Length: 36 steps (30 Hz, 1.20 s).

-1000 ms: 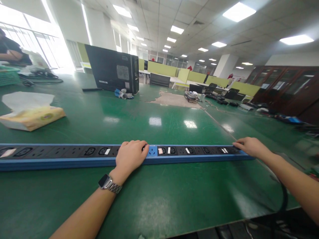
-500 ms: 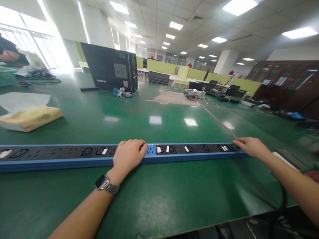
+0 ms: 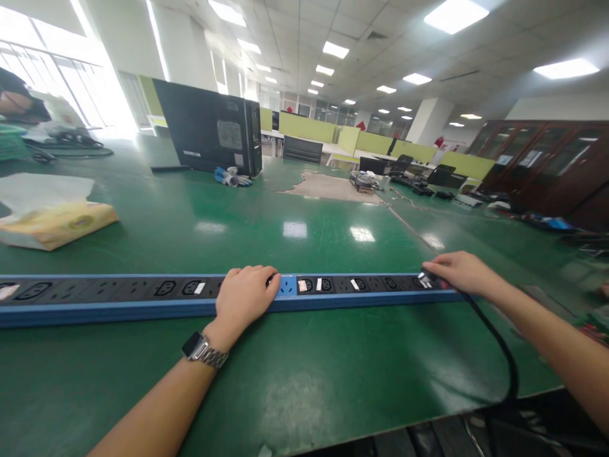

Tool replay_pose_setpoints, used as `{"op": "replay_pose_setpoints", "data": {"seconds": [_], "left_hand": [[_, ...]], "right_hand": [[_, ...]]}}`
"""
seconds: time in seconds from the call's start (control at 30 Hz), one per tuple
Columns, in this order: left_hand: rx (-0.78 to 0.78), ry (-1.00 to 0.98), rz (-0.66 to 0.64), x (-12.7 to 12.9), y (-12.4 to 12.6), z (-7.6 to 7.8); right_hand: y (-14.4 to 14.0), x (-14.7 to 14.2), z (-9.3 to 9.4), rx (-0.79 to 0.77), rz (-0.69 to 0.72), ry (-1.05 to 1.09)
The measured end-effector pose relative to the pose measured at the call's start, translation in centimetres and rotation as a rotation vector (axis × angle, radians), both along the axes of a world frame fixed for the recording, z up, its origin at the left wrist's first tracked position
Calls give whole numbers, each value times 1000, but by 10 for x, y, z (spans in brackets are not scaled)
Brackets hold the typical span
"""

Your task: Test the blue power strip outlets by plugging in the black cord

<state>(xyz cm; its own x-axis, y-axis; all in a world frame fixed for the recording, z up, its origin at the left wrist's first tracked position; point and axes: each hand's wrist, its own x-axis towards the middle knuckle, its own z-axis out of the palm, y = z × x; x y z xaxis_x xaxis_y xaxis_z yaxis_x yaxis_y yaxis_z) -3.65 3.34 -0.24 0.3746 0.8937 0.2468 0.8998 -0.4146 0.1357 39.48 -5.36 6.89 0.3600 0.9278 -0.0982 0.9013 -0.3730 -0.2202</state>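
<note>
A long blue power strip with black sockets and small white labels lies across the table in front of me. My left hand is closed over its middle, beside a blue socket, with the thumb along the near side. Near the strip's right end, my right hand pinches a black power plug. Metal prongs show at the plug's tip, pointing left over the sockets; whether they touch the strip I cannot tell. From the hand a black cable loops down over the table's front edge.
A tissue pack sits on the green table at the left. Further back stand a black computer case and, beside it, gloves. Cables and a person's arm are at far left. Loose parts lie behind.
My right hand has moved left along the strip from its right end, and the plug with its prongs and cable now shows in it. The left hand stays in place.
</note>
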Motion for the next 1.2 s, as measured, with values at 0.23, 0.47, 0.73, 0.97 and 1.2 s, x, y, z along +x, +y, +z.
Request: {"op": "replay_pose_setpoints", "data": {"seconds": [0.23, 0.47, 0.73, 0.97, 1.2], "left_hand": [[23, -14, -12, -1, 1, -3], [33, -19, -16, 0, 1, -4], [41, -19, -4, 0, 0, -5], [47, -20, -8, 0, 2, -6], [48, -22, -10, 0, 0, -5]], "right_hand": [[16, -30, -26, 22, 100, -186], [14, -37, -42, 16, 124, -378], [13, -53, 5, 167, -27, -343], [25, -148, 28, 34, 206, 193], [58, -180, -18, 24, 265, -111]]}}
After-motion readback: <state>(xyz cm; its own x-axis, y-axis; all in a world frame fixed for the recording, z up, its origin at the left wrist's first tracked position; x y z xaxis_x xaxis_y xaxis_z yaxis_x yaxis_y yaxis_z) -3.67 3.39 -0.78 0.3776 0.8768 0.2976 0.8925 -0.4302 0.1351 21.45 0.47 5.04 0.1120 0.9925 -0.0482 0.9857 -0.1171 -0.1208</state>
